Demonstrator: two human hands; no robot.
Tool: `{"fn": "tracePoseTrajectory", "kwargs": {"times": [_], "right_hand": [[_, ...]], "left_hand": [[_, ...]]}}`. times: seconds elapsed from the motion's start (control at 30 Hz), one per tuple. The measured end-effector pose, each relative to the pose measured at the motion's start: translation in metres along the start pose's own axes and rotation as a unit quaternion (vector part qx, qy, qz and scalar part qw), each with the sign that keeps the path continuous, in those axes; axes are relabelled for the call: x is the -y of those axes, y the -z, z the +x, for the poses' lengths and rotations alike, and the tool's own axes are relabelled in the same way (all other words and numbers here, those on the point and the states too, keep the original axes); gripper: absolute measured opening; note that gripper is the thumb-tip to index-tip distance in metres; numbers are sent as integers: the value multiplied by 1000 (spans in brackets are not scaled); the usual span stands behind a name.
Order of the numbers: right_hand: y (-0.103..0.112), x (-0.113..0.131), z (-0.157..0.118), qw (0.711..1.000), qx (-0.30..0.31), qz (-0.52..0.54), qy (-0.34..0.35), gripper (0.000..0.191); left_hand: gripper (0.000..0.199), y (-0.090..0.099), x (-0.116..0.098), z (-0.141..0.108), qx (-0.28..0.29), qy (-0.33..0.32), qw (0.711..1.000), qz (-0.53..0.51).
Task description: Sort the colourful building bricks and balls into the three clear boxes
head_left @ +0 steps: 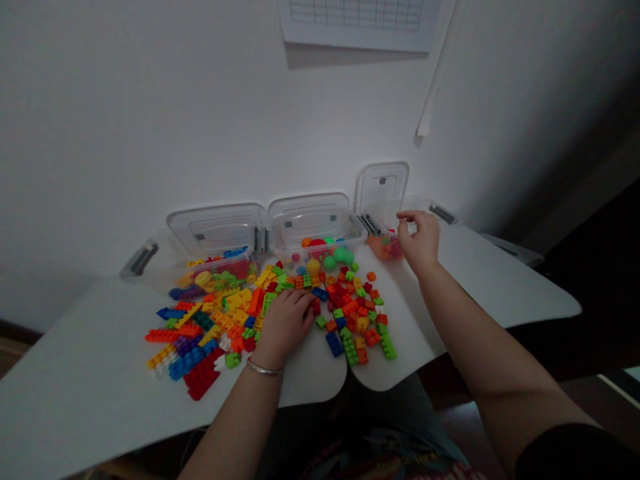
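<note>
My left hand [286,325], with a silver bracelet at its wrist, is low over the toy bricks in the middle of the table. Its fingertips are closed on a small red toy brick [316,307], partly covered by the fingers. A blue brick [320,293] lies just beyond them. Raised above the small clear box [387,245] at the right, my right hand [421,241] has its thumb and forefinger apart, and nothing shows between them. Orange and pink pieces are in that box. Red, orange and green bricks [353,307] are spread between my hands.
A clear box [210,267] at the left holds mixed pieces; the middle clear box [320,252] holds colourful round pieces. Their lids lean open against the wall. Many larger bricks [200,357] cover the left of the white table [85,373]. A printed sheet [357,27] hangs above.
</note>
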State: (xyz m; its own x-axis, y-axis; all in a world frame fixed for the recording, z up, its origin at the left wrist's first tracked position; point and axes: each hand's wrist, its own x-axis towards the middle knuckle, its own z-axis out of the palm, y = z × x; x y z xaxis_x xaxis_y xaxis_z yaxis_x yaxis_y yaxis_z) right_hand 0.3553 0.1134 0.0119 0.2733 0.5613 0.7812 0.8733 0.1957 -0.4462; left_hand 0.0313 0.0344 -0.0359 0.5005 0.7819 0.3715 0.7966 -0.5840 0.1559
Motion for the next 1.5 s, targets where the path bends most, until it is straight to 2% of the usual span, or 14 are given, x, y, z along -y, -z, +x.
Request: {"fn": "tracePoseTrajectory", "kwargs": {"times": [0.1,0.23,0.37,0.5,0.87,1.07,1.2,1.33,1.5], "right_hand": [[3,6,-32,992,95,67,41,21],[-12,1,-77,972,201,106,50,22],[-26,-8,-101,964,248,88,48,27],[-26,-13,-104,958,272,75,56,25],[-21,-18,-103,966,258,5,1,22],[-24,-11,-103,966,258,-1,-26,22],[-26,-5,-103,967,247,40,-39,22],[-24,-6,-103,972,205,102,-57,21],[-21,-7,-102,954,146,212,-153,23]], "left_hand": [[26,0,0,0,6,2,1000,1],[26,1,-2,0,8,1,1000,3],[25,2,-3,1,6,6,1000,0],[26,2,-2,0,6,5,1000,1],[25,1,-2,-1,4,2,1000,7],[24,1,-3,0,10,1,1000,10],[24,1,-3,0,11,5,1000,9],[24,0,-2,1,11,3,1000,13],[24,0,-1,0,7,1,1000,14]]}}
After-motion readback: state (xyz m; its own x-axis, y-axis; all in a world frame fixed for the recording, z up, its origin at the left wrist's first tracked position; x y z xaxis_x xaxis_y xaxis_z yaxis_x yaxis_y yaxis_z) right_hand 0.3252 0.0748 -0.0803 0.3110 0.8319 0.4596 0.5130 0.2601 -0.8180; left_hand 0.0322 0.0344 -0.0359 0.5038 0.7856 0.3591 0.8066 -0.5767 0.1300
